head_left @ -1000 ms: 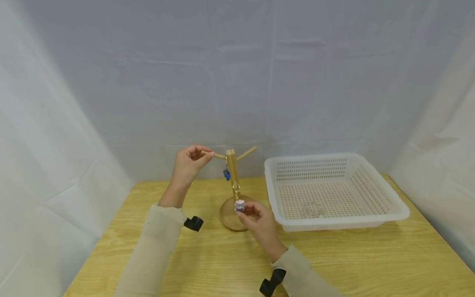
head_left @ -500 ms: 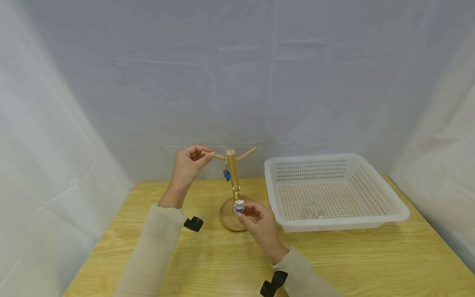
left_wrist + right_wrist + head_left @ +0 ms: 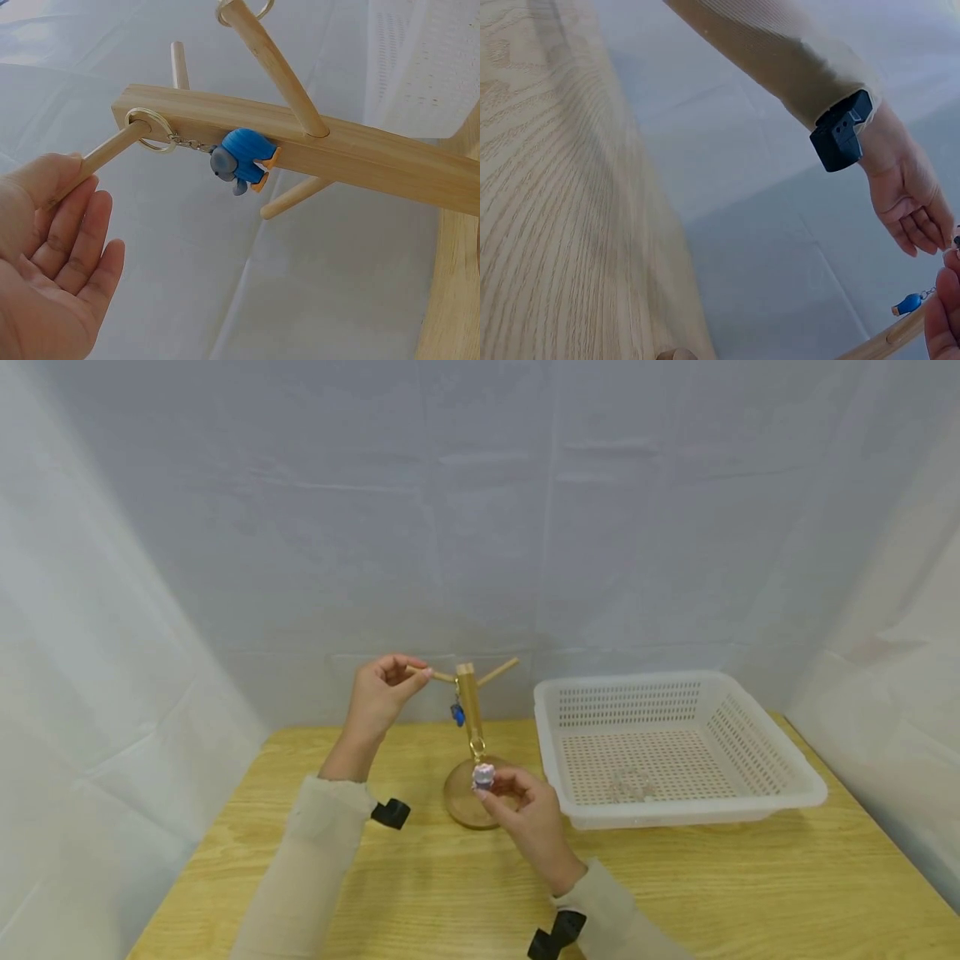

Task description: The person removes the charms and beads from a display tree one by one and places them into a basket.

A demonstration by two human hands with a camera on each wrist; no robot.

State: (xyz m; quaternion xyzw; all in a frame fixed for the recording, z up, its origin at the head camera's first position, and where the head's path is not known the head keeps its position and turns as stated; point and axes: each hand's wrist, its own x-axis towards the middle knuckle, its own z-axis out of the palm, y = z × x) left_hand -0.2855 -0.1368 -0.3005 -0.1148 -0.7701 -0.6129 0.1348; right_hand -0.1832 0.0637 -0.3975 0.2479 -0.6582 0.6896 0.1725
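Note:
A wooden peg stand stands upright on its round base. My left hand pinches the end of its upper left peg between thumb and index finger, the other fingers loosely extended. At the root of that peg hangs a blue keychain with a grey head and orange feet. My right hand pinches the small pale grey and pink charm of another keychain in front of the post. In the left wrist view, that keychain's gold ring is around the tip of a front peg.
A white perforated plastic basket stands to the right of the stand, with a small clear object in it. Another peg sticks out at the upper right. Everything stands on a wooden table, with white sheets behind and beside it.
The right hand and its keychain have shifted very slightly downward, and the gold ring sits a little lower against the post. The left hand stays on its peg.

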